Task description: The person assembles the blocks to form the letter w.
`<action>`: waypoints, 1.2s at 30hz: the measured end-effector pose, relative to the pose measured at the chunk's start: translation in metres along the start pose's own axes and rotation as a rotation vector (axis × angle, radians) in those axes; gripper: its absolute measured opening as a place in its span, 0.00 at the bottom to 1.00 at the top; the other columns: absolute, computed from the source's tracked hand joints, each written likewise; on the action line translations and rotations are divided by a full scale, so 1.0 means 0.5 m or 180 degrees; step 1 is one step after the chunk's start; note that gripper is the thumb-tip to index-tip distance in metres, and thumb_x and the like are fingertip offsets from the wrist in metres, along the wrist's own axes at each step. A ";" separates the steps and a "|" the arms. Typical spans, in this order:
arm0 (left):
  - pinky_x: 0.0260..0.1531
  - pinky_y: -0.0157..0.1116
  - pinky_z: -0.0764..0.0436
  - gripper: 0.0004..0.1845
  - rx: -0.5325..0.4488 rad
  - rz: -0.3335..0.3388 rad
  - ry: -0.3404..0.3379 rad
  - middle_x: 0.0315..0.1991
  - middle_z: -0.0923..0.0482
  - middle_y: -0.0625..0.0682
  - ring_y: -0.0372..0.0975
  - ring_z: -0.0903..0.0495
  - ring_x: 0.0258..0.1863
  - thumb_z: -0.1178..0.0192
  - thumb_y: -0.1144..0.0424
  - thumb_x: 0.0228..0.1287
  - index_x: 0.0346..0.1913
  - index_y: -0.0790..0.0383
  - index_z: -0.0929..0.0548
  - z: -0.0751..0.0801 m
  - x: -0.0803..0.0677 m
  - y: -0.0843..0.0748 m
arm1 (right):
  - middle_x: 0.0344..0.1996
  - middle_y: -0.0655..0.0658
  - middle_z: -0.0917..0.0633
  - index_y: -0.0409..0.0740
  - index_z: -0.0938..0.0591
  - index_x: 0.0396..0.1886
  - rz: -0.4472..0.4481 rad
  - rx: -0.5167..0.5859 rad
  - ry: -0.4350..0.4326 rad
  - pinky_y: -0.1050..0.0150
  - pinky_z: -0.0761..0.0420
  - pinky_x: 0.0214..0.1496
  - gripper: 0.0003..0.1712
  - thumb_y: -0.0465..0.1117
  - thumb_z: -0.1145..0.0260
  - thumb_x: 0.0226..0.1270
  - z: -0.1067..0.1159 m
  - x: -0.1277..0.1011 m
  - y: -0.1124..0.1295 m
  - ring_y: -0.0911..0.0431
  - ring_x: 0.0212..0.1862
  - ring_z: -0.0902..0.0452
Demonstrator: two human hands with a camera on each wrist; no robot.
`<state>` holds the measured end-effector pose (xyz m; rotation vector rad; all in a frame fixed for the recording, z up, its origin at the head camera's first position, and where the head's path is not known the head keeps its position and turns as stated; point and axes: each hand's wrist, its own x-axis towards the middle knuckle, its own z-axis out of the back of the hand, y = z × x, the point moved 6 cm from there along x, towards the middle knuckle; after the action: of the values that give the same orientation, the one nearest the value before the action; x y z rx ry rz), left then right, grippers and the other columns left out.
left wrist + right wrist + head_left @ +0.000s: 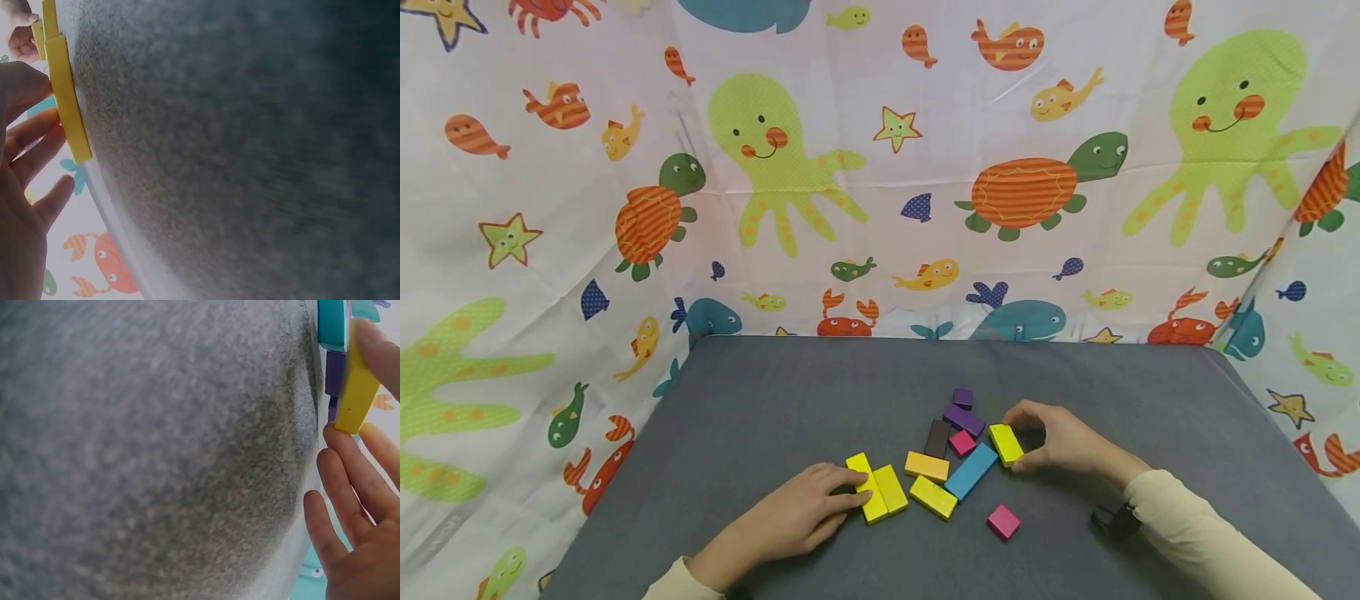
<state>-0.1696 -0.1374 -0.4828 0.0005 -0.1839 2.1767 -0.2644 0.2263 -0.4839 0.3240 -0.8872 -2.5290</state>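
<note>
My left hand (848, 492) lies low on the grey table (760, 400), fingertips touching the left side of a long yellow block (865, 490) that sits against a second yellow block (891, 488). In the left wrist view the fingers (34, 128) rest on that block's edge (65, 103). My right hand (1017, 440) pinches another yellow block (1006, 444) between thumb and fingers, at the right end of the cluster. The right wrist view shows this block (356, 381) tilted up off the cloth, with fingers (350, 469) under it.
Between the hands lie an orange-yellow block (927, 467), a yellow block (933, 497), a blue block (972, 471), a dark brown block (937, 437), a pink block (962, 442) and two purple blocks (964, 420). Another pink block (1003, 522) lies alone nearer me. A sea-animal curtain (880, 167) surrounds the table.
</note>
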 end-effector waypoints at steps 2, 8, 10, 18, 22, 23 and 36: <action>0.65 0.43 0.24 0.24 -0.0017 -0.0026 -0.0018 0.70 0.30 0.42 0.38 0.27 0.65 0.45 0.56 0.73 0.69 0.41 0.28 0.001 -0.002 0.000 | 0.54 0.49 0.16 0.52 0.22 0.58 -0.0026 -0.0026 -0.0049 0.42 0.22 0.62 0.39 0.58 0.21 0.46 0.002 0.000 0.003 0.50 0.56 0.22; 0.65 0.42 0.24 0.22 -0.0023 -0.0066 -0.0078 0.69 0.29 0.43 0.38 0.27 0.66 0.44 0.57 0.72 0.68 0.42 0.25 0.007 -0.004 -0.004 | 0.54 0.49 0.16 0.52 0.19 0.60 0.0091 -0.0130 -0.0233 0.44 0.20 0.59 0.39 0.61 0.22 0.47 0.011 0.006 0.028 0.51 0.56 0.23; 0.65 0.42 0.24 0.22 -0.0023 -0.0069 -0.0081 0.69 0.29 0.42 0.38 0.27 0.66 0.44 0.57 0.72 0.67 0.42 0.25 0.007 -0.005 -0.004 | 0.53 0.50 0.16 0.52 0.19 0.59 0.0167 -0.0119 -0.0270 0.46 0.19 0.58 0.38 0.60 0.23 0.48 0.010 0.011 0.038 0.52 0.55 0.23; 0.66 0.43 0.24 0.21 -0.0061 -0.0041 -0.0041 0.70 0.29 0.42 0.37 0.27 0.67 0.44 0.57 0.72 0.67 0.42 0.24 0.008 -0.007 -0.003 | 0.52 0.49 0.17 0.51 0.19 0.60 0.0327 -0.0011 -0.0295 0.47 0.18 0.56 0.37 0.59 0.23 0.50 -0.001 0.037 0.083 0.50 0.54 0.22; 0.66 0.44 0.24 0.22 -0.0108 -0.0008 0.0000 0.71 0.31 0.42 0.37 0.28 0.68 0.45 0.57 0.73 0.67 0.42 0.25 0.006 -0.008 -0.001 | 0.53 0.47 0.17 0.50 0.20 0.60 0.0365 0.0067 -0.0280 0.45 0.18 0.56 0.37 0.58 0.23 0.51 -0.009 0.050 0.105 0.48 0.55 0.22; 0.66 0.44 0.24 0.22 -0.0115 -0.0002 0.0009 0.71 0.31 0.42 0.38 0.28 0.68 0.45 0.58 0.73 0.67 0.42 0.25 0.005 -0.008 -0.001 | 0.53 0.47 0.17 0.50 0.19 0.60 0.0384 0.0086 -0.0279 0.45 0.18 0.56 0.37 0.58 0.23 0.51 -0.012 0.054 0.111 0.47 0.55 0.22; 0.65 0.44 0.23 0.21 -0.0198 0.0039 0.0097 0.72 0.32 0.41 0.38 0.27 0.68 0.46 0.60 0.73 0.66 0.42 0.24 0.005 -0.010 0.000 | 0.50 0.49 0.17 0.52 0.18 0.57 0.0478 0.0210 -0.0325 0.47 0.17 0.57 0.33 0.57 0.24 0.52 -0.044 0.102 0.174 0.48 0.53 0.23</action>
<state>-0.1669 -0.1416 -0.4805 -0.0692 -0.2347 2.1810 -0.2728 0.1296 -0.4492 0.1434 -0.9969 -2.3993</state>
